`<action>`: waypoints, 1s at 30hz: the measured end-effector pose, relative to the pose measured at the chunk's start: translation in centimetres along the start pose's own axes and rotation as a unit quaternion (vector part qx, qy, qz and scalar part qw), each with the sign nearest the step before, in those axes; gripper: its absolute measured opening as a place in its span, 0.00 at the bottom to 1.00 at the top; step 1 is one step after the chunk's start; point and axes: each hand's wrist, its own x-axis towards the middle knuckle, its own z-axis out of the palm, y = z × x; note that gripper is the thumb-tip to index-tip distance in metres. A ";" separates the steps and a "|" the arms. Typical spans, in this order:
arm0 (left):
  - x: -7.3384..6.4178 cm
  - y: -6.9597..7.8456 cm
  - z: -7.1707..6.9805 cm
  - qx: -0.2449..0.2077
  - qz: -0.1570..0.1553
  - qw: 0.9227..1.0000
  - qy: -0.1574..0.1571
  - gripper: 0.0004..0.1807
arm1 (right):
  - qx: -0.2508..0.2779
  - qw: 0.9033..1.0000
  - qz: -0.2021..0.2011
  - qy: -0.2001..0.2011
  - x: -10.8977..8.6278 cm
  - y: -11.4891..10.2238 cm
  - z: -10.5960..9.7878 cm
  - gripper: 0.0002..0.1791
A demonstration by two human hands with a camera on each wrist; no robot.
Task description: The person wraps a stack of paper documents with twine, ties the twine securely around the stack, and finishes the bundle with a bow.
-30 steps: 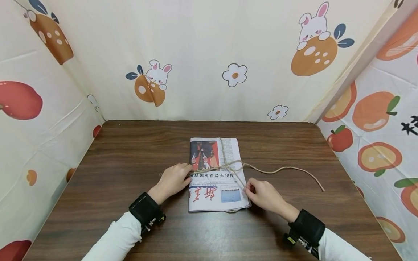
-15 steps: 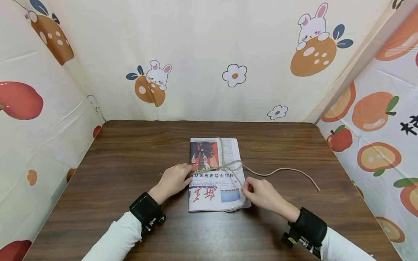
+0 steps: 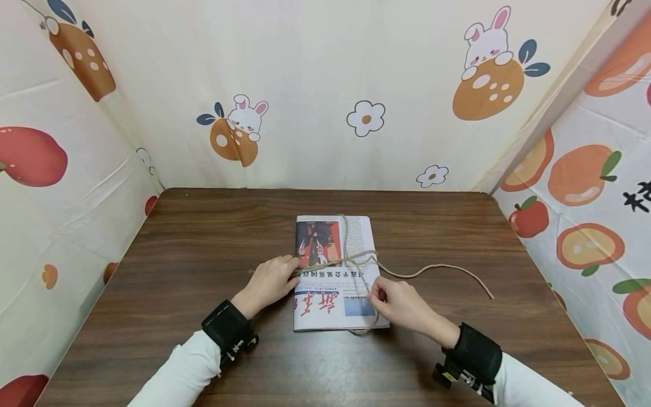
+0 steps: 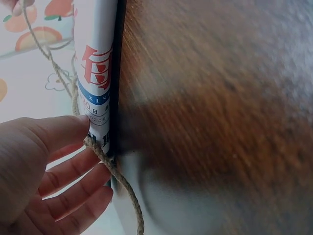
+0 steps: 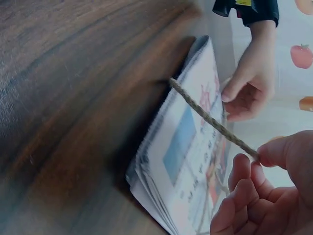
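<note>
A folded newspaper stack [image 3: 317, 319] lies on the table, with twine [image 3: 346, 234] crossing over its top face. My left hand [image 3: 269, 284] rests against the stack's left edge, fingers relaxed. Its thumb [image 4: 63, 132] touches the folded spine beside the twine, which trails down past the fingers. My right hand [image 3: 402, 305], over the stack's lower right part, pinches a twine end between thumb and fingertips. In the right wrist view, a short length of the twine [image 5: 215, 125] sticks out from that pinch across the paper.
The brown wooden table [image 3: 218, 226] carries the stack. Another twine tail [image 3: 452, 267] runs off to the right over the tabletop. Printed cloth [image 3: 310, 85] hangs behind the table and along both sides.
My right hand has moved a little left over the paper with the pinched twine. The loose tail at the right has been drawn slightly left. My left hand has stayed in place.
</note>
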 end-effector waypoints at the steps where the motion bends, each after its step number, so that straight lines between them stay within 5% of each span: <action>1: 0.0 0.0 0.0 0.000 0.000 1.000 0.000 0.08 | 0.000 1.000 -0.002 -0.001 0.0 0.0 0.2 0.09; 10: -0.1 0.0 -0.1 -0.005 -0.001 1.000 -0.001 0.07 | 0.000 1.000 -0.019 -0.010 0.2 0.1 1.8 0.10; 24: 0.4 -0.2 0.1 0.002 0.011 1.000 0.022 0.08 | -0.035 0.999 0.006 0.016 2.1 2.7 -0.1 0.07; 30: 0.6 -0.3 0.0 0.000 0.014 0.999 0.029 0.08 | -0.079 0.992 -0.060 0.075 3.4 4.3 -0.4 0.05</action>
